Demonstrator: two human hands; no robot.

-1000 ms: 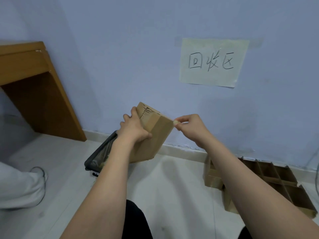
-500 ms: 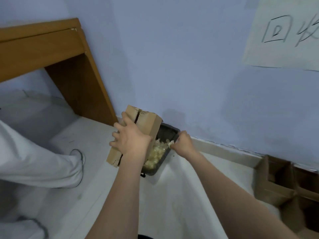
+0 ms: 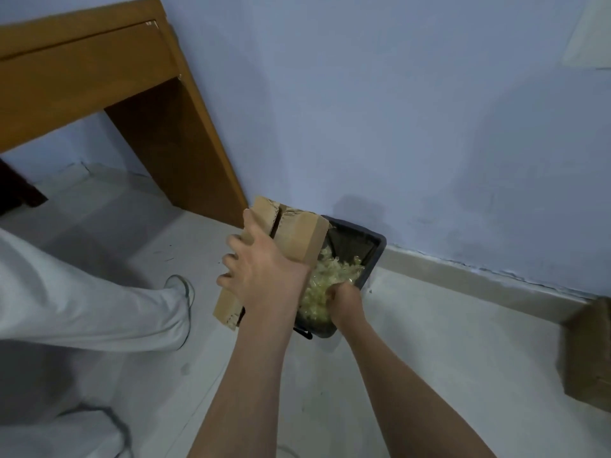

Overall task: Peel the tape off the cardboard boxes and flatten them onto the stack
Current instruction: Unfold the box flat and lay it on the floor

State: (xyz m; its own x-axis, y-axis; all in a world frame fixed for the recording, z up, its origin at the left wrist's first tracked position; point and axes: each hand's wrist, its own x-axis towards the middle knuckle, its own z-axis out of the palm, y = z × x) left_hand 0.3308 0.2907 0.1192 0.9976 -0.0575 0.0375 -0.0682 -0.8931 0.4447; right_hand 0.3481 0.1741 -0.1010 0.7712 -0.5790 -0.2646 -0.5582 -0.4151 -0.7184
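Left hand: the left hand [image 3: 261, 276] gripped a small cardboard box [image 3: 291, 239], fingers spread and curled round its left side, thumb hidden.
Box: it was held tilted in the air, its upper end over the near-left part of a black bin [image 3: 360, 252], top flaps parted along a slit.
Right hand: the right hand [image 3: 345, 300] reached into the bin among crumpled tape [image 3: 334, 276]; its fingers were buried, so whether they pinched anything could not be told.
Bin: on the floor against the wall [image 3: 396, 127].
Surroundings: a wooden desk [image 3: 99, 77] stood at left; another person's pale trouser leg [image 3: 82, 302] and shoe [image 3: 182, 285] lay just beside the box; more cardboard [image 3: 585, 352] sat at the right edge.
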